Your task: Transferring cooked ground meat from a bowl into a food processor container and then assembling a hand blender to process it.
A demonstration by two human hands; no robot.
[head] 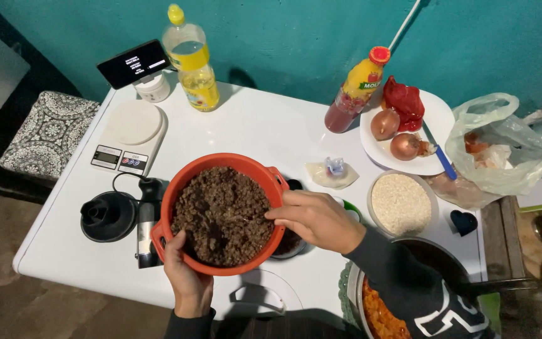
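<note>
An orange bowl point(180, 182) filled with dark brown minced mixture point(221, 213) sits near the front of the white table point(258, 125). My left hand point(186, 276) grips the bowl's near rim, thumb inside the edge. My right hand point(315, 218) rests on the bowl's right rim with fingers pinched together over the mixture; whether anything is between the fingertips is unclear. A dark small container point(291, 242) lies partly hidden under my right hand and the bowl.
A kitchen scale point(130, 135), phone on a stand point(134, 63), oil bottle point(192, 63) and sauce bottle point(357, 88) stand behind. A plate point(434, 119) holds onions, red pepper and a knife. A rice bowl point(401, 202), plastic bag point(503, 147), blender parts point(111, 215) and pot point(381, 314) surround the bowl.
</note>
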